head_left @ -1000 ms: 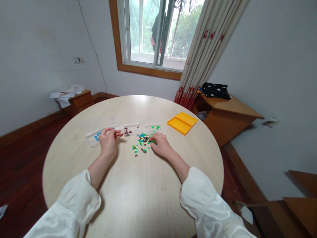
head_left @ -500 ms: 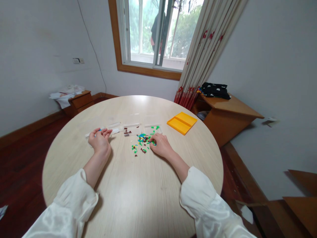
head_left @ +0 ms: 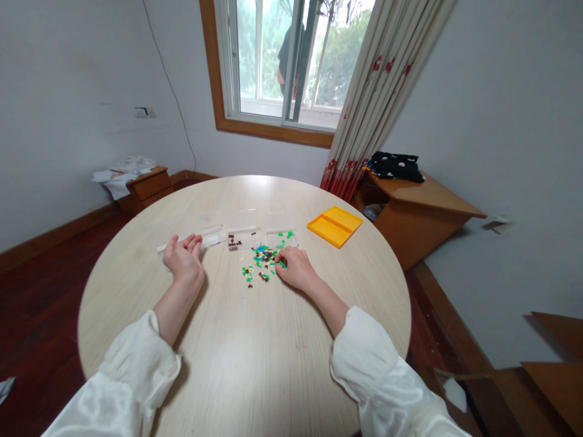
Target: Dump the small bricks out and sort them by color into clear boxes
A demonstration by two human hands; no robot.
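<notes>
My left hand (head_left: 183, 258) is palm up at the leftmost clear plastic box (head_left: 160, 249), its fingers apart and slightly curled, with nothing visible in them. At the right edge of a pile of small toy bricks (head_left: 262, 255) in blue, green, brown and pale yellow is my right hand (head_left: 297, 267). Its thumb and fingers are pressed together; whatever they pinch is hidden. Behind the pile, one clear box (head_left: 243, 247) holds brown bricks and another (head_left: 295, 244) holds green ones. Left of these, a clear box (head_left: 216, 229) has white pieces in it.
An orange two-part tray (head_left: 336, 226) lies at the right rear of the round wooden table (head_left: 246, 364). Past the table are a brown cabinet (head_left: 428, 206) with black cloth (head_left: 396, 167) on it, a curtain (head_left: 364, 91) and a window.
My left fingers have spread apart, and the blue piece at their tips no longer shows. The right hand stays at the pile, nearly unmoved.
</notes>
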